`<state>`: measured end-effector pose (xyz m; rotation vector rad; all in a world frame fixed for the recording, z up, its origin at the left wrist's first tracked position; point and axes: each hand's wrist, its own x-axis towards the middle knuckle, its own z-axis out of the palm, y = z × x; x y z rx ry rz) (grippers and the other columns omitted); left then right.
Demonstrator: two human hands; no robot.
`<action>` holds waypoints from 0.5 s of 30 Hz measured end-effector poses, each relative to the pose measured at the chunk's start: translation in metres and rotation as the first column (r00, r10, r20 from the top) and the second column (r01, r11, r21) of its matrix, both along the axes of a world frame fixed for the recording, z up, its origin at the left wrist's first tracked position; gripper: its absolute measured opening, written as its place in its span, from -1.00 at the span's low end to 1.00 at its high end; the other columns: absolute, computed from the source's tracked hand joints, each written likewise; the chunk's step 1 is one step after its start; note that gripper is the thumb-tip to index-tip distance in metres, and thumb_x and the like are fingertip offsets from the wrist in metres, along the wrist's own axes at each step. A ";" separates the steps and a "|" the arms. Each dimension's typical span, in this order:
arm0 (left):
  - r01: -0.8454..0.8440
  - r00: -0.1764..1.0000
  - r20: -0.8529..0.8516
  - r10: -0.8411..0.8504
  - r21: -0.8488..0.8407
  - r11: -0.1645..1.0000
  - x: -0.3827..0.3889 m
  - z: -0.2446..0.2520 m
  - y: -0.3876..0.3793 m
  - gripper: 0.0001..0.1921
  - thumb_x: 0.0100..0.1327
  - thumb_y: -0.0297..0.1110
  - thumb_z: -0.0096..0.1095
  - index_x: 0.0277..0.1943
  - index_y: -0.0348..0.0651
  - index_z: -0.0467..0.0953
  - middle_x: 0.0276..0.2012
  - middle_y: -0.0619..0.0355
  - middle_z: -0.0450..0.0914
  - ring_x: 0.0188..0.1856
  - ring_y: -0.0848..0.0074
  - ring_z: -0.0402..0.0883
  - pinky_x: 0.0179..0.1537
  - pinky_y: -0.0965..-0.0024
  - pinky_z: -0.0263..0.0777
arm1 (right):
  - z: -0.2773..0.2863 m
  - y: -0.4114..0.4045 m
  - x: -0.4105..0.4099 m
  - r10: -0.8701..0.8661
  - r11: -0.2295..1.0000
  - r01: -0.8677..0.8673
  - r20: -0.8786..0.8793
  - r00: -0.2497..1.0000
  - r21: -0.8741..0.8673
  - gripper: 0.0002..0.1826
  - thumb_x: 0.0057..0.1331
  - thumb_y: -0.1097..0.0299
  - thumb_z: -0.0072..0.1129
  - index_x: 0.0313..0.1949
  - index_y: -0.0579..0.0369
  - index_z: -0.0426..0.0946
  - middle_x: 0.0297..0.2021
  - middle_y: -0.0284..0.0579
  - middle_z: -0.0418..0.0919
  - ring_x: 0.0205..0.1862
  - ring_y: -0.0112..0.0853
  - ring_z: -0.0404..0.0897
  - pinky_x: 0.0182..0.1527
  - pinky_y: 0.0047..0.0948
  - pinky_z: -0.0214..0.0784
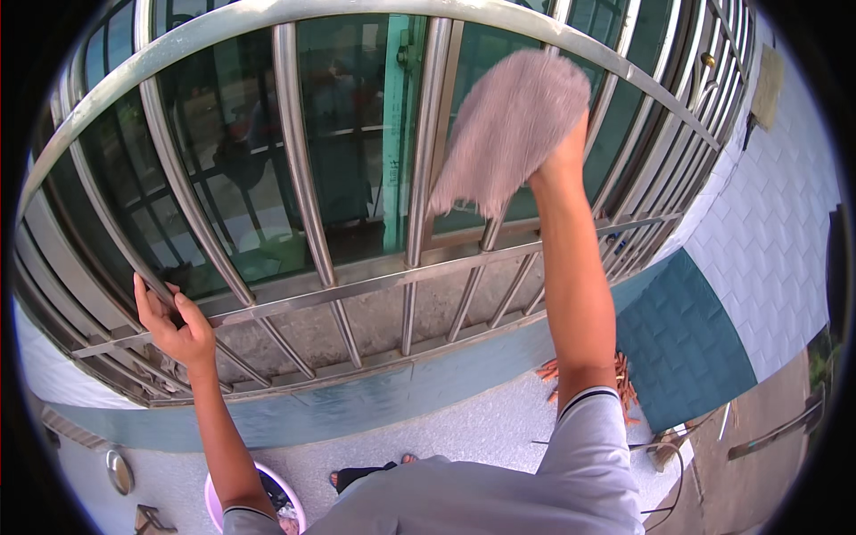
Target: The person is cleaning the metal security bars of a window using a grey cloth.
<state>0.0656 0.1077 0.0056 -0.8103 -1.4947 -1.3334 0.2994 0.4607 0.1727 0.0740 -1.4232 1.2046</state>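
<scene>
A pinkish-grey cloth hangs spread from my right hand, which is raised in front of the window's metal bars at the upper right. The cloth covers most of the fingers. Low on the left, my left hand is at a stainless steel upright and the lower crossbar, its fingers curled around the bar. The security grille bulges out before dark green window glass, which shows reflections. Whether the cloth touches the bars cannot be told.
Beneath the grille runs a blue-green tiled wall band. A pink basin with cloths inside stands on the pale floor at lower left, near a round metal dish. Reddish sticks lie by the wall at right, near a wooden block.
</scene>
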 end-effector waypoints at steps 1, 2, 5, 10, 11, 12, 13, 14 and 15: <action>-0.005 1.000 -0.010 0.005 -0.005 1.000 0.001 0.000 0.001 -0.42 0.29 -0.65 -0.06 0.38 -0.37 0.06 -0.12 0.01 0.51 -0.19 0.54 0.44 -0.16 0.59 0.30 | 0.011 0.003 -0.003 0.100 0.995 -0.102 -0.115 0.988 -0.014 -0.73 0.35 0.37 0.06 0.00 0.19 0.46 -0.19 -0.14 0.59 -0.15 -0.38 0.60 -0.14 -0.38 0.50; -0.002 1.000 -0.008 0.002 -0.006 1.000 0.001 0.001 0.002 -0.42 0.29 -0.65 -0.06 0.38 -0.37 0.06 -0.12 0.01 0.51 -0.19 0.54 0.44 -0.16 0.59 0.30 | 0.015 0.004 -0.003 0.194 0.979 -0.203 -0.228 0.954 -0.016 -0.73 0.36 0.37 0.04 0.01 0.18 0.45 -0.18 -0.14 0.59 -0.15 -0.38 0.60 -0.13 -0.37 0.51; -0.003 0.998 -0.059 0.003 0.001 1.000 0.002 0.004 0.005 -0.42 0.29 -0.65 -0.07 0.38 -0.37 0.06 -0.13 0.02 0.51 -0.20 0.54 0.44 -0.17 0.60 0.30 | 0.004 0.006 -0.002 0.024 0.999 -0.017 -0.217 0.976 0.033 -0.70 0.34 0.36 0.09 0.02 0.20 0.43 -0.16 -0.15 0.58 -0.15 -0.39 0.59 -0.13 -0.41 0.48; -0.008 1.000 -0.027 0.007 -0.015 1.000 -0.003 0.001 0.000 -0.42 0.29 -0.65 -0.07 0.38 -0.37 0.06 -0.14 0.04 0.51 -0.21 0.55 0.43 -0.18 0.60 0.29 | -0.058 0.000 0.023 -0.390 0.865 0.308 0.145 0.909 0.396 -0.65 0.20 0.38 0.24 -0.05 0.23 0.47 -0.18 -0.12 0.57 -0.13 -0.37 0.56 -0.05 -0.39 0.39; -0.007 1.000 -0.029 0.007 -0.015 1.000 -0.005 0.000 0.000 -0.42 0.29 -0.65 -0.07 0.38 -0.37 0.06 -0.14 0.04 0.51 -0.21 0.55 0.43 -0.18 0.60 0.29 | -0.074 -0.009 0.028 -0.382 0.889 0.292 0.219 0.898 0.353 -0.67 0.17 0.37 0.24 -0.09 0.22 0.49 -0.20 -0.09 0.59 -0.12 -0.32 0.58 -0.06 -0.35 0.40; -0.009 0.999 -0.034 0.008 -0.019 1.000 -0.005 -0.001 -0.001 -0.42 0.30 -0.64 -0.07 0.38 -0.36 0.06 -0.14 0.04 0.51 -0.21 0.56 0.43 -0.18 0.59 0.29 | -0.091 -0.016 0.032 -0.362 0.912 0.272 0.293 0.885 0.307 -0.69 0.15 0.36 0.24 -0.12 0.20 0.51 -0.22 -0.06 0.62 -0.11 -0.27 0.59 -0.07 -0.32 0.41; -0.007 0.999 -0.037 0.006 -0.022 1.000 -0.004 -0.001 -0.001 -0.42 0.30 -0.64 -0.07 0.38 -0.36 0.06 -0.14 0.04 0.51 -0.21 0.56 0.43 -0.18 0.59 0.29 | -0.104 -0.018 0.039 -0.446 0.868 0.293 0.369 0.815 0.402 -0.69 0.13 0.38 0.25 -0.13 0.20 0.52 -0.22 -0.03 0.62 -0.11 -0.19 0.60 -0.06 -0.30 0.42; -0.010 0.999 -0.038 0.009 -0.024 1.000 -0.004 0.000 -0.001 -0.42 0.30 -0.64 -0.07 0.38 -0.36 0.06 -0.14 0.04 0.51 -0.21 0.56 0.43 -0.18 0.59 0.29 | -0.114 -0.019 0.046 -0.529 0.816 0.299 0.430 0.732 0.495 -0.69 0.11 0.39 0.26 -0.14 0.20 0.53 -0.21 0.01 0.63 -0.11 -0.12 0.62 -0.06 -0.28 0.42; -0.020 0.998 -0.053 0.019 -0.014 1.000 -0.002 0.003 0.000 -0.42 0.29 -0.65 -0.05 0.37 -0.39 0.07 -0.15 0.03 0.51 -0.25 0.57 0.42 -0.21 0.60 0.29 | -0.124 -0.022 0.053 -0.529 0.817 0.300 0.434 0.729 0.493 -0.69 0.11 0.39 0.26 -0.14 0.20 0.53 -0.21 0.01 0.63 -0.11 -0.12 0.62 -0.06 -0.28 0.42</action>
